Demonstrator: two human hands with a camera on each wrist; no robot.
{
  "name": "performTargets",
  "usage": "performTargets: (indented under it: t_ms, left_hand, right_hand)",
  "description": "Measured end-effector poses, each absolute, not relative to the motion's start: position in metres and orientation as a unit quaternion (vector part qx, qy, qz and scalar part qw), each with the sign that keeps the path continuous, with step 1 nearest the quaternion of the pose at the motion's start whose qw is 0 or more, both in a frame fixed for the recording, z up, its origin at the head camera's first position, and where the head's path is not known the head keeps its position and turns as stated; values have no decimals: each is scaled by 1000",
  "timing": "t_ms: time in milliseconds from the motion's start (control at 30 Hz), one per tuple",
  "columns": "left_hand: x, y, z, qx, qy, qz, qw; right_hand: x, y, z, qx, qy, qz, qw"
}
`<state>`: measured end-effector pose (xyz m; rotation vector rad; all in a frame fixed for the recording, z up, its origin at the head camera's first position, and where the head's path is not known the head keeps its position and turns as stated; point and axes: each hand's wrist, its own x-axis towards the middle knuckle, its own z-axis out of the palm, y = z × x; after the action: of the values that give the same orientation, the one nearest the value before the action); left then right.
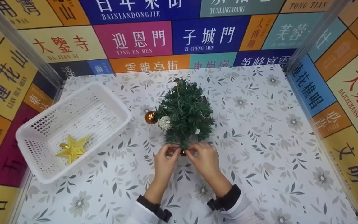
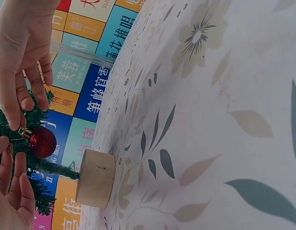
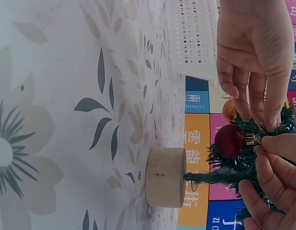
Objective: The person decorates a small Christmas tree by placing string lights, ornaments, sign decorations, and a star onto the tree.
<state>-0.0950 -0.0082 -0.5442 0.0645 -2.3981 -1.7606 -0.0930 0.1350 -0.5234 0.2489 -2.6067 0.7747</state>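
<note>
A small artificial Christmas tree (image 1: 186, 109) stands on a round wooden base (image 2: 96, 178). At its near side hangs a glittery red Christmas ball (image 3: 230, 141) with a gold cap. My right hand (image 1: 205, 158) pinches the ball at its cap, thumb against fingertip. Opposite it, my left hand (image 1: 165, 161) has thumb and forefinger together at the ball's hanging loop, close against the green branches; the exact pinch point is partly hidden. A gold ball (image 1: 150, 117) and a whitish ball (image 1: 164, 123) show on the tree's left side.
To the left stands a white perforated plastic basket (image 1: 110, 93) with a yellow star (image 1: 73, 149) inside. A leaf-patterned white cloth (image 1: 259, 149) covers the table. Colourful panels with lettering (image 1: 132, 39) enclose the back and sides.
</note>
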Motion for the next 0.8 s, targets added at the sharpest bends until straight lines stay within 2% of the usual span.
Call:
performTargets:
  t_ms: [167, 500, 800]
  left_hand:
    - [-94, -8, -545, 8, -799, -593, 96]
    - [-93, -11, -544, -10, -810, -579, 98]
    - [-94, -19, -545, -26, -807, -578, 117]
  right_hand:
    - [-94, 135, -527, 97, -933, 277, 209]
    - [-91, 134, -525, 93, -940, 278, 175]
    - [-92, 142, -514, 85, -937, 293, 169]
